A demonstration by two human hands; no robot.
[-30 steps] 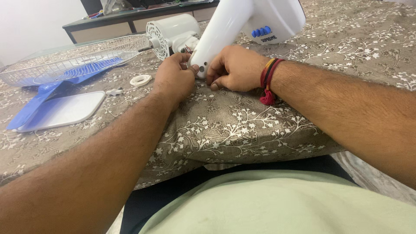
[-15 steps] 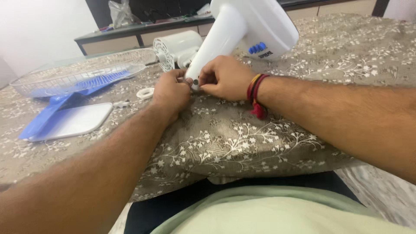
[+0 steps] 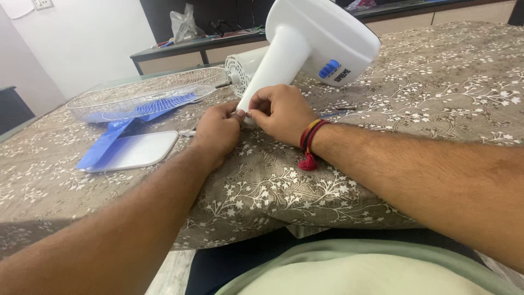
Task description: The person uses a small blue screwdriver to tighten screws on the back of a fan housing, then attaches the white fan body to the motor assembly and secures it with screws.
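My left hand [image 3: 218, 128] and my right hand [image 3: 281, 112] meet at the near end of the white plastic fan stand [image 3: 273, 65], which lies tipped on the worktop [image 3: 436, 93], a surface covered in a brown cloth with a white floral print. Both grips are narrow: the fingertips of each hand pinch at the lower end of the stand's neck, where it touches the cloth. Whatever small part sits between my fingertips is hidden by them, so I cannot tell what it is. The stand's broad base with its row of blue push buttons [image 3: 329, 70] is raised toward the far side, and the white round motor housing [image 3: 240, 68] lies just behind the neck.

To the left, well apart from my hands, rest the silvery wire fan guard [image 3: 109, 101], the blue plastic fan blade [image 3: 103, 143] partly under it, and a white flat rectangular panel [image 3: 136, 150] touching the blade. A thin tool with a blue handle [image 3: 335, 113] lies just right of my right hand.

Judging from this, the fan is in pieces: guard and blade are off and set aside, the stand and motor are close together, and the work at the neck joint is in hand, not finished.
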